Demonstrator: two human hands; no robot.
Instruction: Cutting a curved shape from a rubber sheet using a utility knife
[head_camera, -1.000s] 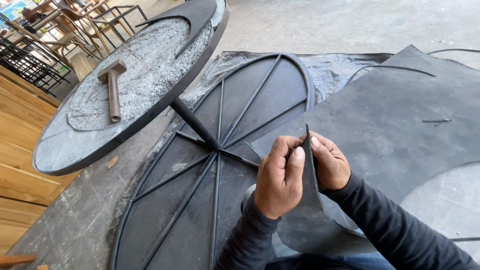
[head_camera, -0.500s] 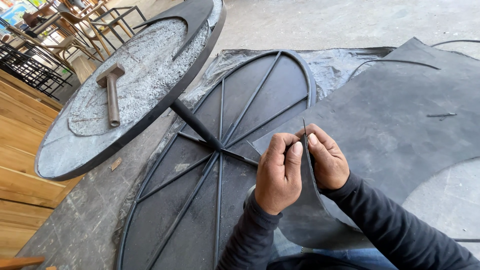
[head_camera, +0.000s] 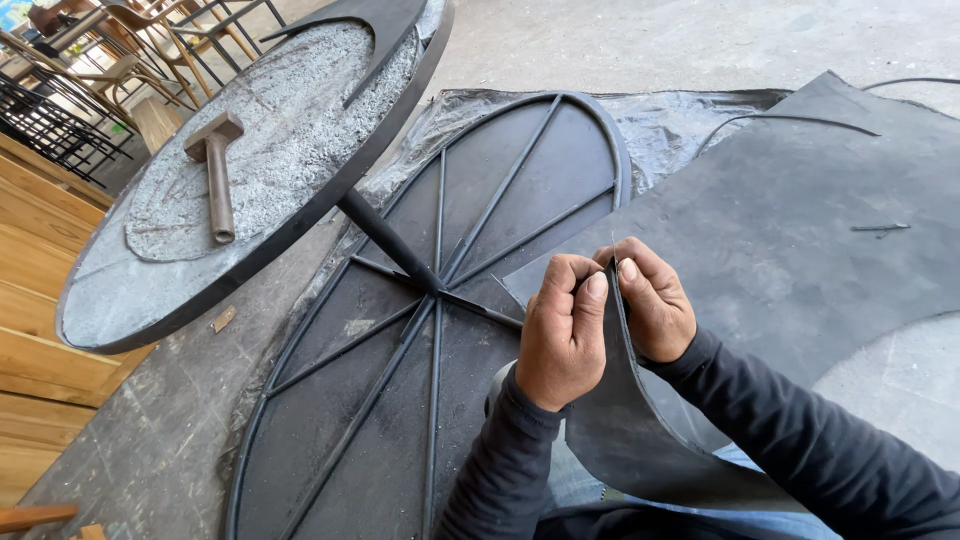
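While both hands are staying pinched on the upturned edge of the black rubber sheet (head_camera: 780, 250), the left hand (head_camera: 562, 330) and right hand (head_camera: 655, 310) are barely shifting, keeping it raised above the spoked metal frame (head_camera: 440, 300).

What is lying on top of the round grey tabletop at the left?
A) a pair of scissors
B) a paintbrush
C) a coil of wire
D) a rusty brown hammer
D: a rusty brown hammer lies flat on the round grey tabletop, head toward the far edge.
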